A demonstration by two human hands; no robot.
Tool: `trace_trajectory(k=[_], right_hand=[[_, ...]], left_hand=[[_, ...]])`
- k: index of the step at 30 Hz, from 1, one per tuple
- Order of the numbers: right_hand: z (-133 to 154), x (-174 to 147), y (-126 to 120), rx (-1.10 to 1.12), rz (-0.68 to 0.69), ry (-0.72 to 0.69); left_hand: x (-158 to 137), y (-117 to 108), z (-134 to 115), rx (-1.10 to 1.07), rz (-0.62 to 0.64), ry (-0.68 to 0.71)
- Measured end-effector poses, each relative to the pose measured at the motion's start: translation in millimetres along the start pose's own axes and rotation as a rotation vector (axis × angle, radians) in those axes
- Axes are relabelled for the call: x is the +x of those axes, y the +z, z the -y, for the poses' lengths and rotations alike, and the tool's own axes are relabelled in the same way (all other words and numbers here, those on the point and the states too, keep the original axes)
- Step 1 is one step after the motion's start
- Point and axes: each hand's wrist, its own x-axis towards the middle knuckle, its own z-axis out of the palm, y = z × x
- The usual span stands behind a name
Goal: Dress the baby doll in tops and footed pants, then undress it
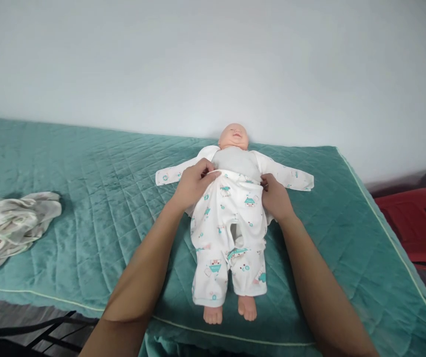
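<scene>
A baby doll (233,136) lies on its back, head toward the wall and bare feet toward me. White printed pants (231,213) cover its legs and reach up to the belly, with an opening at the crotch. A white top (285,174) is on its spread arms, its front parted over a pale grey torso (235,161). At the waistband's left side, my left hand (197,181) pinches the pants between thumb and fingers. My right hand (274,196) has its fingers curled on the waistband's right side.
A green quilted cover (97,198) spreads over the bed beneath the doll. At the far left lies a crumpled pale cloth (16,225). A red plastic chair (417,223) stands beyond the bed's right edge. The light wall (198,64) rises behind.
</scene>
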Motion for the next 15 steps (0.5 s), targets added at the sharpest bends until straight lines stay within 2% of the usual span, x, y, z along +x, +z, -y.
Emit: trace_trajectory(k=[2, 4, 6, 8, 12, 15], right_hand=[[1.5, -0.1, 1.3, 0.12, -0.037, -0.002], [6.8, -2.7, 1.7, 0.271, -0.137, -0.031], [15.8, -7.3, 1.5, 0.383, -0.264, -0.103], [25.9, -12.0, 1.1, 0.408, -0.315, -0.224], [38.7, -14.5, 0.8, 0.328, -0.217, -0.436], [43.5, -11.4, 1.4, 0.376, -0.173, -0.43]], left_hand=[[6.6, 5.9, 9.6, -0.103, -0.088, -0.085], [13.3, 10.5, 17.8, -0.262, -0.118, -0.147], [17.5, 13.1, 22.7, -0.4, -0.111, -0.207], [18.0, 13.5, 24.1, -0.451, -0.103, -0.233], [12.0, 10.8, 20.4, -0.347, -0.042, -0.143], [7.5, 10.0, 16.0, -0.11, -0.07, 0.037]])
